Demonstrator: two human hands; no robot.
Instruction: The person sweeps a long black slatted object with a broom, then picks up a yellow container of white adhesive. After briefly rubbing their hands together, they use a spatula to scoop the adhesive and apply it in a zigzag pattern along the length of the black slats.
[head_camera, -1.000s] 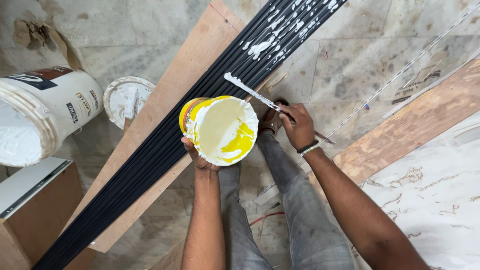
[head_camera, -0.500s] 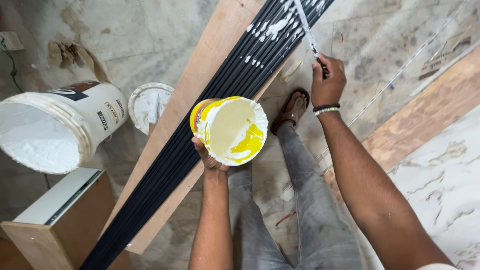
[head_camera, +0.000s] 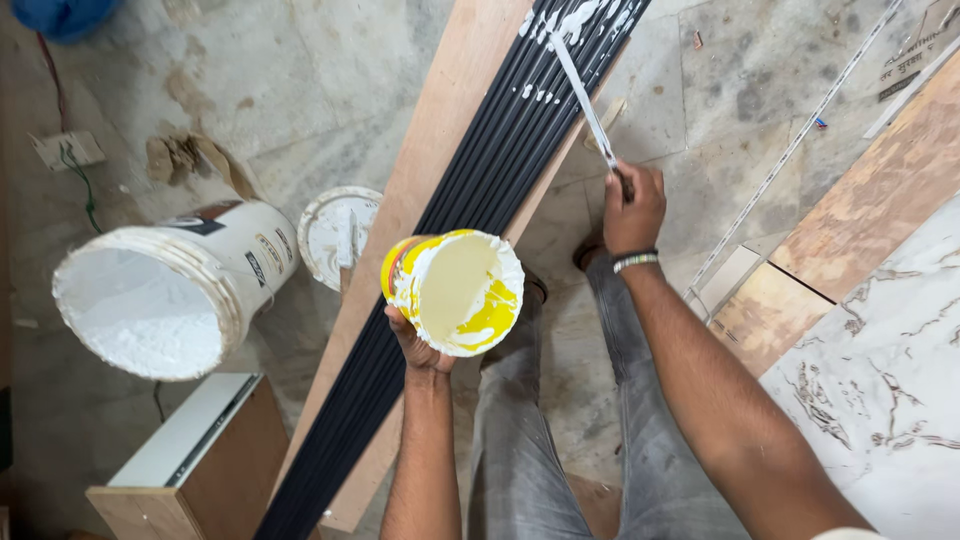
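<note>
Stained stone floor (head_camera: 300, 90) fills the view, with marble-patterned sheets (head_camera: 880, 400) at the right. Across it runs a long plywood board (head_camera: 440, 130) carrying a black fluted panel (head_camera: 480, 180), smeared white near its far end. Beside the board lies a big white bucket (head_camera: 170, 295) on its side, full of white paste, its lid (head_camera: 335, 232) just behind. The left hand (head_camera: 420, 345) grips a yellow tub (head_camera: 455, 290) of pale paste from below, over the panel. The right hand (head_camera: 632, 208) is closed around a putty knife (head_camera: 585, 95), whose blade reaches onto the smeared panel. The hands are apart.
</note>
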